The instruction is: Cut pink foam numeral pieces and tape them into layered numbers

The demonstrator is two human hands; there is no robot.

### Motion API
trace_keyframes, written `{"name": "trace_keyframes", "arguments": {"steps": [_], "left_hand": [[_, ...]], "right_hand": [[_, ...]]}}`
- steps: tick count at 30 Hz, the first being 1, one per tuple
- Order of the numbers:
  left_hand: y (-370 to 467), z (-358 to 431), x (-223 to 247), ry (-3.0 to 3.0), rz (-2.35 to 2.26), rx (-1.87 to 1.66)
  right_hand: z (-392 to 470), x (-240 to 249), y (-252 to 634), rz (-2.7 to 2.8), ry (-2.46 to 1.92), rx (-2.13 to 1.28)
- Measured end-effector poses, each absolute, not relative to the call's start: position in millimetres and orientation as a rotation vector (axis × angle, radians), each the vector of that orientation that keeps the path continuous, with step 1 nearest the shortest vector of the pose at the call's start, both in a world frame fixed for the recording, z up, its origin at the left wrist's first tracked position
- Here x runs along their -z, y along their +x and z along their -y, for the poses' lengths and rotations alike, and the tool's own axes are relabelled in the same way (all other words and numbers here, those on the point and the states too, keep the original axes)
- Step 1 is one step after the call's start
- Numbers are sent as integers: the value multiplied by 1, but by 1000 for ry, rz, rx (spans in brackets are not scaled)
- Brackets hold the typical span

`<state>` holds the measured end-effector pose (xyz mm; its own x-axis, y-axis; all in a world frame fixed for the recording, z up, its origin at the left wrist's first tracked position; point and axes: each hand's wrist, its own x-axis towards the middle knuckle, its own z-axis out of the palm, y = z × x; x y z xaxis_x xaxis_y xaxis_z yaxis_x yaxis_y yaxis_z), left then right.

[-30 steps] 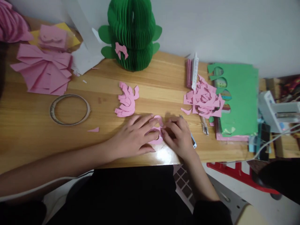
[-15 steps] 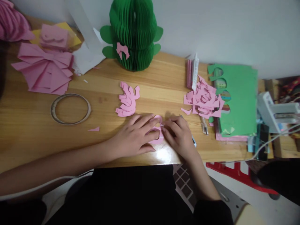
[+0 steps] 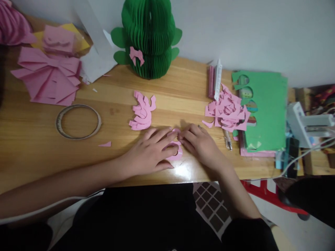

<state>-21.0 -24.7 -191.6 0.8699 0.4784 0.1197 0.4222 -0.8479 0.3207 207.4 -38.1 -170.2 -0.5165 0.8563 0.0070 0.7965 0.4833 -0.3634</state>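
My left hand (image 3: 153, 150) lies on the table with its fingers spread, pressing over a small curved pink paper cutout (image 3: 176, 154) near the front edge. At the upper right side of that cutout is my right hand (image 3: 197, 142), its fingertips drawn together on the edge; what is between them is too small to tell. A stack of pink curved strips (image 3: 142, 111) rests just beyond my left hand. Farther right lies a pile of pink paper scraps (image 3: 229, 109).
A green honeycomb paper figure (image 3: 149, 38) stands at the back. On the left are a tape ring (image 3: 59, 127) and a folded pink paper fan (image 3: 49, 78). Green sheets (image 3: 272, 111), a pen (image 3: 228, 141) and a white device (image 3: 300, 125) lie right.
My right hand has shifted up along the cutout, and its forearm has swung right, covering the thin blue tool beneath. My left hand has stayed in place.
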Motion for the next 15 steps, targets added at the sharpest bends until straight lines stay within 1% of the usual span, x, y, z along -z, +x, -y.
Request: {"name": "trace_keyframes", "arguments": {"steps": [6,11,15], "left_hand": [[-20,24,191,2755,-675,-310],[-20,24,190,2757,-677,-294],[-21,23,189,2771,-671,-275]], "right_hand": [[57,154,215,2254,-1464,-734],[84,150,211,1941,-1658,-777],[97,155,203,1883,-1681,-826]]}}
